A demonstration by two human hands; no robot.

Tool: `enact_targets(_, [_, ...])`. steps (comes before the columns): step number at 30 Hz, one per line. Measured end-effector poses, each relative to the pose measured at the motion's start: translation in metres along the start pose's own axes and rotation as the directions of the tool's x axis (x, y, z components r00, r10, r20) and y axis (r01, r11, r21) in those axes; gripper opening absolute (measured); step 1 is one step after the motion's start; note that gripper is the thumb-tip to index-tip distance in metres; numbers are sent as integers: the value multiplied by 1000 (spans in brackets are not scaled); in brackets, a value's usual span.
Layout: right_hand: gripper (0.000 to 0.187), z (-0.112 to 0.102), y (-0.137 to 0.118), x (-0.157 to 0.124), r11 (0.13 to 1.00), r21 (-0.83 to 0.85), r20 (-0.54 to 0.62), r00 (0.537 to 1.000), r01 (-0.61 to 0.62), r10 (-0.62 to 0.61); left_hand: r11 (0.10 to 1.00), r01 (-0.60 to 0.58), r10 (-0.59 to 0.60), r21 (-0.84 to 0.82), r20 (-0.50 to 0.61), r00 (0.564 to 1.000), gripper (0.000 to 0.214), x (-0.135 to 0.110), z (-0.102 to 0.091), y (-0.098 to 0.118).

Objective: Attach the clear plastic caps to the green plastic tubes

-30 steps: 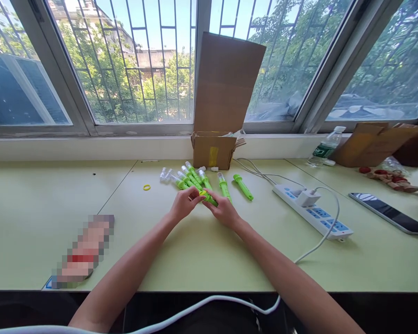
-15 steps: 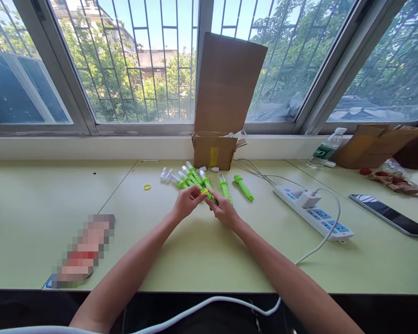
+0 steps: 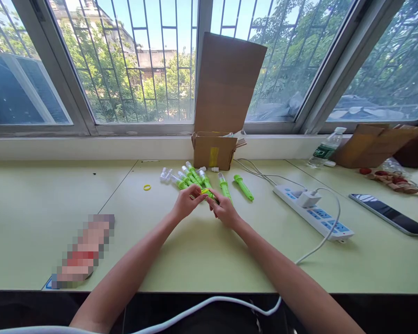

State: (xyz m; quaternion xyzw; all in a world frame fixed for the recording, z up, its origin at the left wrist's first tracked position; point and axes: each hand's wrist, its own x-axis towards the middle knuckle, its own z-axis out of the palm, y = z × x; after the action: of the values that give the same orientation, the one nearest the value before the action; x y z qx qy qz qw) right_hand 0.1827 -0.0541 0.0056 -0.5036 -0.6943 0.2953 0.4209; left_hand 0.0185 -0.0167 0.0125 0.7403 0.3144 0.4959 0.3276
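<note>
My left hand (image 3: 187, 203) is closed, its thumb and fingertips pinching a small yellow ring (image 3: 205, 190). My right hand (image 3: 225, 210) is wrapped round a green plastic tube, mostly hidden by its fingers, whose end meets the ring. The fingertips of both hands almost touch. Just beyond them lie several green tubes with clear caps (image 3: 224, 185). One green tube (image 3: 244, 188) without a clear cap rests to their right. On the left are a loose yellow ring (image 3: 146, 187) and some small clear caps (image 3: 166, 175).
Behind the tubes stands an open cardboard box (image 3: 214, 153) with its flap up. To the right are a white power strip (image 3: 313, 213) with cables, a phone (image 3: 392, 214) and a water bottle (image 3: 326, 148). A blurred-out item (image 3: 83, 253) lies at the left front.
Both hands stay in almost the same place at the ring and tube. Only the fingers have shifted slightly.
</note>
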Motion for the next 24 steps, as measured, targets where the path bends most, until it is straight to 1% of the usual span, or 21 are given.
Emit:
enact_targets(17, [55,0,1,1,999,53,-9,1000,-1,2,1000,9,-9,-3,-16,1000,30,-1,1,-2])
enact_targets(24, [58,1,4,1,995,96,-16,999,-31,33,1000,13,-13,6,-6,1000,28,-1,1,-3])
